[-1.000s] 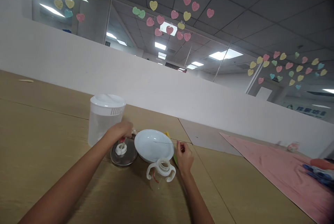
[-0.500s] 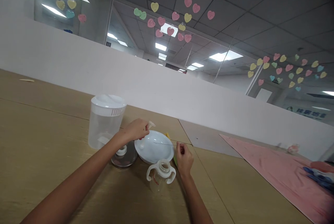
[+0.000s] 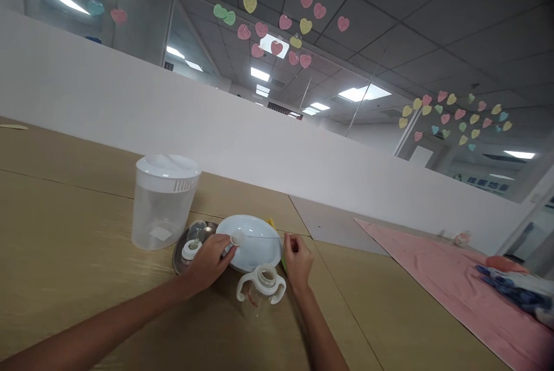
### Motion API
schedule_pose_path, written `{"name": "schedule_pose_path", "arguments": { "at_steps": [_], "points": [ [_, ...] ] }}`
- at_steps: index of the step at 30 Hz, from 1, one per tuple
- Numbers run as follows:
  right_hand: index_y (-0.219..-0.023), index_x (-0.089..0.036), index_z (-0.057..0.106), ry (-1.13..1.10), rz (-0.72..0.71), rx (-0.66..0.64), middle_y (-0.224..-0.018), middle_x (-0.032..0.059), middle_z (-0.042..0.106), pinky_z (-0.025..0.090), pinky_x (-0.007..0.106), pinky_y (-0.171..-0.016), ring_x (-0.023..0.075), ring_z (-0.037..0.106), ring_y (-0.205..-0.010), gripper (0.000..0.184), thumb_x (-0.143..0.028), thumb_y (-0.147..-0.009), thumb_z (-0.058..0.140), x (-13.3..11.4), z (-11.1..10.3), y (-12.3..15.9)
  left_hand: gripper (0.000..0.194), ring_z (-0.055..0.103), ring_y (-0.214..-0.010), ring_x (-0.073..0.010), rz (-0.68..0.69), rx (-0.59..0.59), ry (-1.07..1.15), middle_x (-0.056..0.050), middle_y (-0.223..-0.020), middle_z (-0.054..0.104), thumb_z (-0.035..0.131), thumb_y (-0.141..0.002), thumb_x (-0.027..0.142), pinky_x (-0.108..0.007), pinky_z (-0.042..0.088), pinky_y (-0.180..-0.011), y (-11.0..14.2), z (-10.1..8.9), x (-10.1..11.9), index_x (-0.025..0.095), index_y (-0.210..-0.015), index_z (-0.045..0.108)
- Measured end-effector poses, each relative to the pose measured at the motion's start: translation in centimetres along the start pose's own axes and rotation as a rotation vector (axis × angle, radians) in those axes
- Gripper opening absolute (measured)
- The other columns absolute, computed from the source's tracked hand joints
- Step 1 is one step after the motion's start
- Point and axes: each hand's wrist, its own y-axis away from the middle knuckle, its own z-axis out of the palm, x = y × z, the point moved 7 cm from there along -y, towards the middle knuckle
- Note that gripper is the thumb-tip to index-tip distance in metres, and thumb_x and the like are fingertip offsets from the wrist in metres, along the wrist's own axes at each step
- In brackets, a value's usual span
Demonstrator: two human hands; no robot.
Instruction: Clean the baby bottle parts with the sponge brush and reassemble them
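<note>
My left hand (image 3: 210, 261) pinches a small translucent round piece, apparently a bottle nipple (image 3: 238, 238), over the near left part of a white bowl (image 3: 259, 255). Between the fingertips of my right hand (image 3: 298, 258) is one end of a thin rod (image 3: 266, 237). It stretches left across the bowl, its tip at or inside the nipple; I cannot tell which. In front of the bowl stands an uncapped clear baby bottle (image 3: 259, 296) with two white handles. To the left, partly behind my left hand, a metal plate (image 3: 176, 258) bears a white ring collar (image 3: 190, 250) and a clear dome cap (image 3: 198, 230).
A tall clear container with a white lid (image 3: 164, 203) stands left of the plate. Something yellow-green (image 3: 271, 223) shows behind the bowl. A pink cloth (image 3: 415, 267) covers the table's right side, with cloth items (image 3: 515, 287) on it. A white wall (image 3: 259, 140) runs behind.
My left hand has come down and nearer with the nipple, from above the bowl's far left rim to the rod's tip. The right hand keeps hold of the rod. The view has shifted slightly.
</note>
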Motion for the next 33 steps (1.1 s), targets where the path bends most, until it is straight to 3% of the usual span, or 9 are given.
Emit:
{"name": "schedule_pose_path", "arguments": {
  "at_steps": [4, 9, 15, 17, 20, 24, 26, 28, 33],
  "points": [
    [-0.064, -0.017, 0.058, -0.031, -0.030, -0.090, -0.055, 0.0002, 0.058, 0.034, 0.022, -0.053, 0.0114, 0.048, -0.050, 0.044, -0.053, -0.084, 0.044, -1.8, 1.0, -1.5, 0.029, 0.056, -0.082, -0.0203, -0.040, 0.045, 0.043, -0.005, -0.082, 0.064, 0.036, -0.093, 0.031, -0.035, 0.044, -0.081, 0.3, 0.0, 0.5, 0.019, -0.081, 0.059],
    [-0.064, -0.018, 0.060, -0.119, -0.088, -0.344, -0.057, 0.0006, 0.058, 0.034, 0.022, -0.053, 0.0118, 0.048, -0.051, 0.041, -0.053, -0.081, 0.047, -5.5, 4.3, -3.9, 0.028, 0.055, -0.079, -0.0196, -0.038, 0.034, 0.043, -0.003, -0.077, 0.063, 0.037, -0.093, 0.028, -0.035, 0.043, -0.080, 0.3, -0.1, 0.8, 0.020, -0.076, 0.058],
    [-0.067, -0.015, 0.062, -0.518, 0.168, -0.650, -0.047, -0.0022, 0.049, 0.030, 0.021, -0.038, 0.0093, 0.041, -0.037, 0.055, -0.065, -0.077, 0.043, -7.1, 9.8, -3.8, 0.024, 0.055, -0.079, -0.0180, -0.044, 0.059, 0.072, -0.001, -0.076, 0.063, 0.041, -0.090, 0.022, -0.032, 0.042, -0.081, 0.2, -0.1, 0.7, 0.020, -0.075, 0.058],
    [-0.062, -0.014, 0.062, -0.504, 0.131, -0.740, -0.046, -0.0017, 0.049, 0.031, 0.020, -0.038, 0.0085, 0.041, -0.037, 0.059, -0.068, -0.077, 0.041, -7.8, 10.6, -3.4, 0.023, 0.055, -0.078, -0.0177, -0.049, 0.054, 0.070, -0.001, -0.075, 0.063, 0.042, -0.090, 0.021, -0.032, 0.042, -0.082, 0.1, -0.1, 0.7, 0.020, -0.074, 0.058],
    [-0.049, -0.015, 0.059, -0.426, 0.034, -0.631, -0.041, -0.0006, 0.047, 0.032, 0.020, -0.041, 0.0084, 0.043, -0.039, 0.066, -0.068, -0.080, 0.036, -9.2, 8.3, -4.4, 0.023, 0.055, -0.079, -0.0179, -0.060, 0.046, 0.064, -0.001, -0.075, 0.063, 0.043, -0.090, 0.021, -0.033, 0.042, -0.082, 0.2, -0.2, 0.8, 0.020, -0.073, 0.058],
    [-0.041, -0.017, 0.048, -0.483, 0.037, -0.283, -0.036, -0.0025, 0.038, 0.030, 0.020, -0.040, 0.0082, 0.039, -0.037, 0.066, -0.065, -0.084, 0.036, -12.0, 1.1, -6.5, 0.023, 0.055, -0.081, -0.0190, -0.065, 0.022, 0.053, -0.002, -0.078, 0.064, 0.042, -0.091, 0.021, -0.035, 0.041, -0.084, 0.2, -0.2, 0.8, 0.020, -0.076, 0.059],
    [-0.039, -0.018, 0.045, -0.519, -0.018, -0.215, -0.036, -0.0030, 0.036, 0.029, 0.020, -0.039, 0.0077, 0.037, -0.036, 0.064, -0.062, -0.085, 0.037, -13.8, -1.3, -6.4, 0.024, 0.055, -0.081, -0.0197, -0.069, 0.018, 0.045, -0.002, -0.077, 0.064, 0.041, -0.091, 0.022, -0.036, 0.041, -0.084, 0.2, -0.2, 0.8, 0.020, -0.076, 0.060],
    [-0.039, -0.019, 0.044, -0.514, -0.121, -0.246, -0.035, -0.0025, 0.038, 0.030, 0.020, -0.040, 0.0075, 0.039, -0.036, 0.065, -0.059, -0.089, 0.033, -15.4, -1.5, -5.5, 0.026, 0.055, -0.081, -0.0205, -0.068, 0.009, 0.040, -0.003, -0.077, 0.063, 0.039, -0.091, 0.024, -0.037, 0.042, -0.084, 0.2, -0.1, 0.8, 0.021, -0.076, 0.059],
    [-0.039, -0.019, 0.042, -0.360, -0.328, -0.447, -0.036, -0.0029, 0.041, 0.032, 0.019, -0.044, 0.0066, 0.043, -0.037, 0.063, -0.051, -0.092, 0.031, -16.5, 2.2, -2.8, 0.029, 0.054, -0.080, -0.0202, -0.034, -0.001, 0.037, -0.003, -0.077, 0.063, 0.035, -0.092, 0.029, -0.039, 0.040, -0.089, 0.2, -0.1, 0.9, 0.020, -0.076, 0.057]
  ]
}}
